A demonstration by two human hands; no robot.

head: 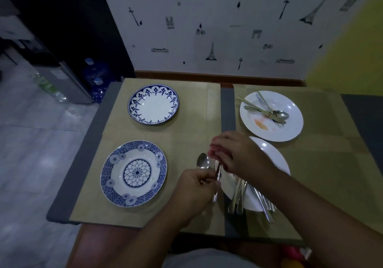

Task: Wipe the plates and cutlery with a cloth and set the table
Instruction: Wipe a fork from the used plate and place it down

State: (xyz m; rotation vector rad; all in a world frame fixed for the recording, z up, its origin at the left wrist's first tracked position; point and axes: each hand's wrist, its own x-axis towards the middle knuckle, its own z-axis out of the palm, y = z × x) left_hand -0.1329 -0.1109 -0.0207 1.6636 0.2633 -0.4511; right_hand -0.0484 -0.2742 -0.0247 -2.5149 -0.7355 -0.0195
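My left hand (196, 182) grips a spoon (203, 161) and a second piece of cutlery (217, 185) by their handles, the spoon's bowl pointing away from me. My right hand (234, 154) holds a pink cloth (213, 150) wrapped round the upper end of that second piece. Under my right hand lies a white plate (275, 158) with several pieces of cutlery (240, 197) on it. A blue patterned plate (133, 173) sits near left, a blue-rimmed plate (153, 104) far left. At far right a stained white plate (290, 127) holds more cutlery (267, 110).
Tan placemats (186, 135) cover the grey table (87, 154), which ends at a patterned wall (228, 40). Left of the table, on the floor, stand water bottles (97, 77) and a metal cabinet (66, 81).
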